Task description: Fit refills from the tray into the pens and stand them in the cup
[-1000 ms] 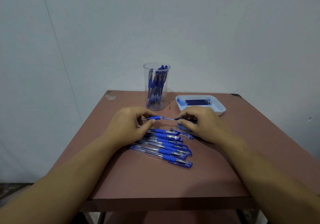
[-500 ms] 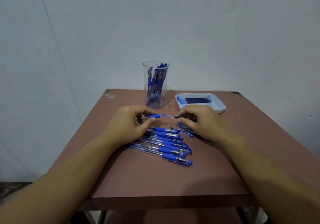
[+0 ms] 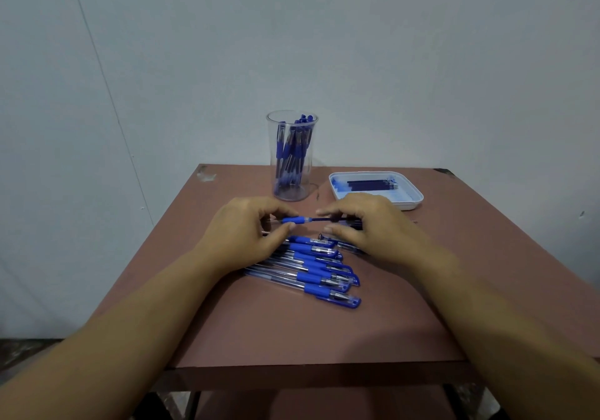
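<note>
1. Left hand pinches a pen barrel at its blue rubber grip, fingers over and thumb under. The barrel lies roughly level above the table, with its mouth toward the right.
2. Right hand pinches a thin dark refill, whose left end meets the barrel's mouth. The hands are close together, with only a short gap between the fingertips, bridged by the refill. Cannot tell how deep the refill sits.
3. Handling, as judged:
   - The refill looks very light and slender and is likely to bow if pushed from its far end, so pinch it close to the mouth and feed it in short pushes.
   - The barrel is stiff, smooth clear plastic. The rubber grip is the one non-slip hold, and the left hand is already on it.
4. Just below the hands, loose pens lie side by side on the table in a slanted row. They are smooth and round and probably roll if nudged. Take each by its blue grip.
5. Far centre, a clear cup stands upright with several finished pens leaning inside it. It is tall and narrow and looks light, so lower pens in rather than drop them.
6. Right of the cup and just beyond the right hand sits a white tray. A few spare refills lie across its far part.
</note>
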